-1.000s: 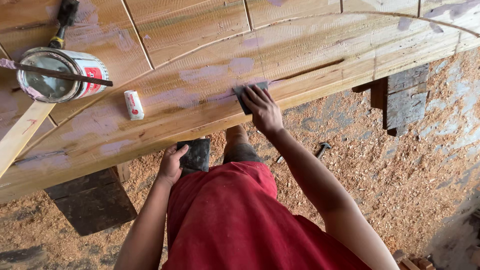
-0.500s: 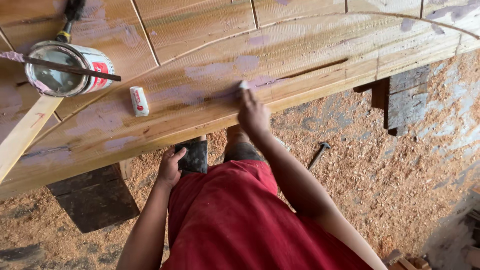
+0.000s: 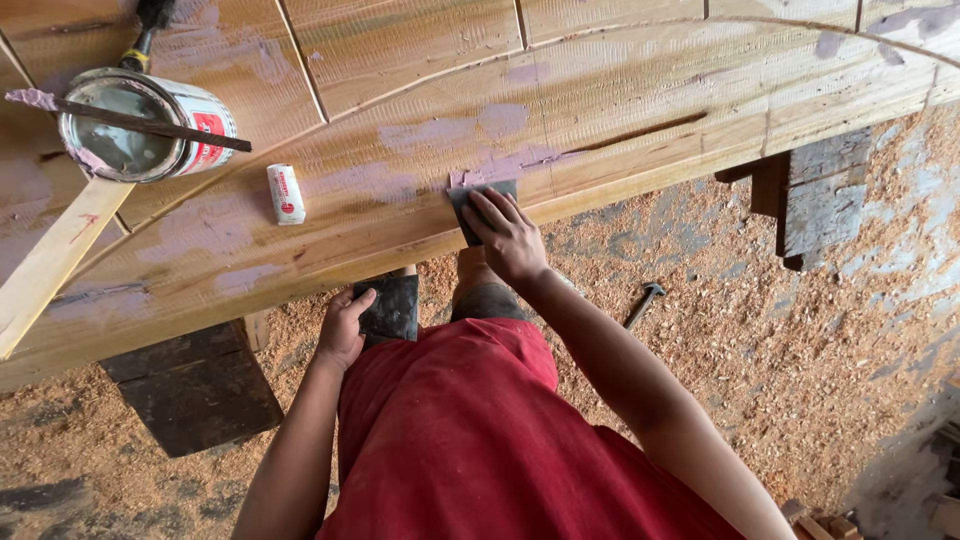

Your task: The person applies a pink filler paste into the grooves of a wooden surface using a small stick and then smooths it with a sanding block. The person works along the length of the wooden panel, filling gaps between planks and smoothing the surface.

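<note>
My right hand point(image 3: 510, 238) presses a dark sheet of sandpaper point(image 3: 470, 200) flat against a pale purple filler patch near the front edge of a curved wooden panel point(image 3: 640, 90). My left hand point(image 3: 343, 328) hangs below the panel's edge and grips a dark square piece of sandpaper point(image 3: 393, 308) by its side. I wear red clothing over my legs.
An open tin point(image 3: 140, 125) with a stick across it stands on the panel at left, a small white roll point(image 3: 286, 193) beside it. A light wooden strip point(image 3: 55, 262) leans at far left. Dark wooden blocks point(image 3: 195, 385) support the panel. A hammer point(image 3: 645, 300) lies in sawdust.
My right hand has slid the sandpaper back and forth on the filler patch, ending slightly nearer the panel's edge. My left hand stayed put.
</note>
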